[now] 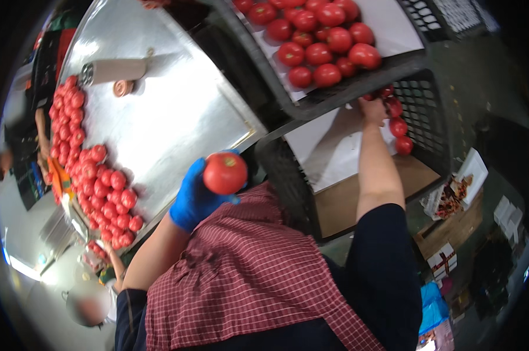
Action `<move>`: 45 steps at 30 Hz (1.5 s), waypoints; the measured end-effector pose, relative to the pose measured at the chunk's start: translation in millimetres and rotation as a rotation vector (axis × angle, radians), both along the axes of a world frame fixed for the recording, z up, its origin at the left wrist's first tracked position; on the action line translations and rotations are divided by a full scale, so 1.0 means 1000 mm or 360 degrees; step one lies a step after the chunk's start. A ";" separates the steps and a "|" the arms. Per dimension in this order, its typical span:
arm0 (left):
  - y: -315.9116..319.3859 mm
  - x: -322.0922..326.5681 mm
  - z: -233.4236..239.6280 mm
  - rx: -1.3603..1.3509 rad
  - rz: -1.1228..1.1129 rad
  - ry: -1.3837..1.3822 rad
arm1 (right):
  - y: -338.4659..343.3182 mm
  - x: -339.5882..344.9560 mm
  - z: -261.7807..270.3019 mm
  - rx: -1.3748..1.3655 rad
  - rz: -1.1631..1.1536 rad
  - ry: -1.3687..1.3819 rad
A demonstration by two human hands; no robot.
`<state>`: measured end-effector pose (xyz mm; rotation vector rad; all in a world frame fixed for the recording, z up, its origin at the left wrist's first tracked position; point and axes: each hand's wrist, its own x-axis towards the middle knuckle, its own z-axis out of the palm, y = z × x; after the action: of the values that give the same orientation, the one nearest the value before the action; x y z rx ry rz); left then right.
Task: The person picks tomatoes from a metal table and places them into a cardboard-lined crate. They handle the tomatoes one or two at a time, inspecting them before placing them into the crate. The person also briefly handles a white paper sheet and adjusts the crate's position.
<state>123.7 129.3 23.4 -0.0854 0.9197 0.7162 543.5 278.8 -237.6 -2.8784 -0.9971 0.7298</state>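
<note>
My left hand [198, 193], in a blue glove, holds a large red tomato [225, 173] in front of the checked apron. Bare and stretched forward, my right hand [374, 111] reaches into a black plastic crate [286, 184]. A few tomatoes [398, 127] stand in a row along that crate's right wall, and my fingers are at the far end of the row. Whether they grip a tomato there I cannot tell. White paper [330, 153] and brown cardboard [369, 197] line the crate's bottom.
Another black crate [308, 112], holding many tomatoes [319, 53], overhangs the far side. A metal table [172, 96] at left bears a tomato heap [102, 188], a tumbler [117, 71] and its lid [123, 88]. Other people stand beyond. An open foam box [455, 193] lies right.
</note>
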 end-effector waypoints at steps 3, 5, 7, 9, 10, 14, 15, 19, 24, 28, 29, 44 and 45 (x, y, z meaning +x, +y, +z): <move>0.011 0.005 0.000 -0.0090 0.0092 -0.0092 | -0.002 0.007 -0.018 -0.0207 0.0032 0.0040; 0.014 0.008 -0.002 -0.0118 0.0168 -0.0161 | -0.007 0.008 -0.026 -0.0135 0.0033 0.0107; 0.015 0.010 -0.004 -0.0165 0.0216 -0.0210 | -0.015 0.009 -0.038 -0.0011 0.0223 0.0022; 0.016 0.010 -0.005 -0.0230 0.0256 -0.0221 | -0.014 0.006 -0.037 -0.0019 0.0113 0.0045; 0.015 0.009 -0.004 -0.0225 0.0274 -0.0229 | -0.013 0.004 -0.032 -0.0023 0.0055 0.0052; 0.001 -0.006 -0.025 0.0466 -0.0342 0.0637 | -0.049 0.026 -0.063 0.0512 -0.0001 0.0512; -0.001 -0.009 -0.030 0.0578 -0.0435 0.0787 | -0.060 0.025 -0.069 0.0652 -0.0178 0.0863; 0.020 0.002 0.008 -0.0295 0.0309 -0.0097 | -0.094 -0.020 0.044 0.0705 -0.0833 0.1963; 0.021 0.005 0.020 -0.0257 0.0188 -0.0086 | -0.128 -0.057 0.150 0.0664 -0.0358 0.2840; 0.019 0.002 0.019 0.0674 -0.0458 0.0378 | -0.132 -0.097 0.219 0.0415 -0.0129 0.3146; 0.018 0.002 0.020 0.0776 -0.0489 0.0387 | -0.131 -0.109 0.231 0.0369 -0.0075 0.3206; -0.008 -0.044 0.056 0.0866 -0.0256 0.0425 | -0.091 -0.203 0.300 0.0407 -0.0111 0.3331; -0.011 -0.048 0.057 0.0863 -0.0245 0.0439 | -0.084 -0.200 0.298 0.0438 -0.0176 0.3268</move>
<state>76.1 118.3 80.7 0.5697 0.9518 0.8230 343.2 194.5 60.5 -0.7195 -0.3619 2.1994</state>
